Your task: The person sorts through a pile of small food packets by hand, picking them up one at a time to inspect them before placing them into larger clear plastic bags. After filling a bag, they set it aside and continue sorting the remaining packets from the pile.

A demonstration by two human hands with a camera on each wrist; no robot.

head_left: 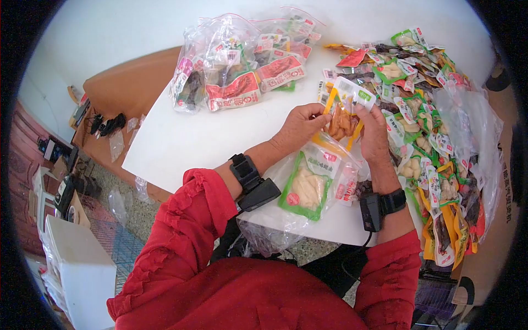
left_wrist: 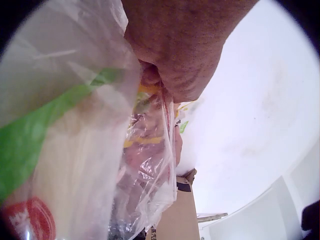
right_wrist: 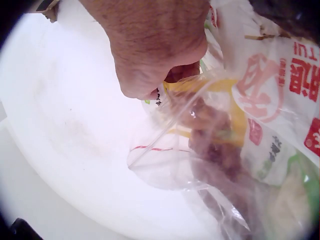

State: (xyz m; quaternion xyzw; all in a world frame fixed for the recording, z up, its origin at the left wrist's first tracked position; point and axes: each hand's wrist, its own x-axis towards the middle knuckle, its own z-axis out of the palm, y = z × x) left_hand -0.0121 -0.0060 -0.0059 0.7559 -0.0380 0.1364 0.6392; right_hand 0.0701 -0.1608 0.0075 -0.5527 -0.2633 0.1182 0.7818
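Between both hands is a yellow-edged snack pouch (head_left: 342,122) with brown pieces showing through its window. My left hand (head_left: 297,129) pinches its left side with thumb and fingers, and my right hand (head_left: 375,137) grips the right edge. The pouch's lower end overlaps the mouth of a clear zip bag (head_left: 281,170) on the table's near edge. Inside that bag lie a green-edged pouch (head_left: 307,187) with pale contents and a red-and-white pouch (head_left: 346,186). In the right wrist view the yellow-edged pouch (right_wrist: 227,117) shows behind clear plastic; the right fingertips are partly hidden.
Filled zip bags (head_left: 231,82) stand at the back of the white table (head_left: 165,132). A large heap of assorted snack pouches (head_left: 410,118) covers the right side, with a clear plastic bag (head_left: 478,121) along it. A cardboard box (head_left: 503,220) is at the far right.
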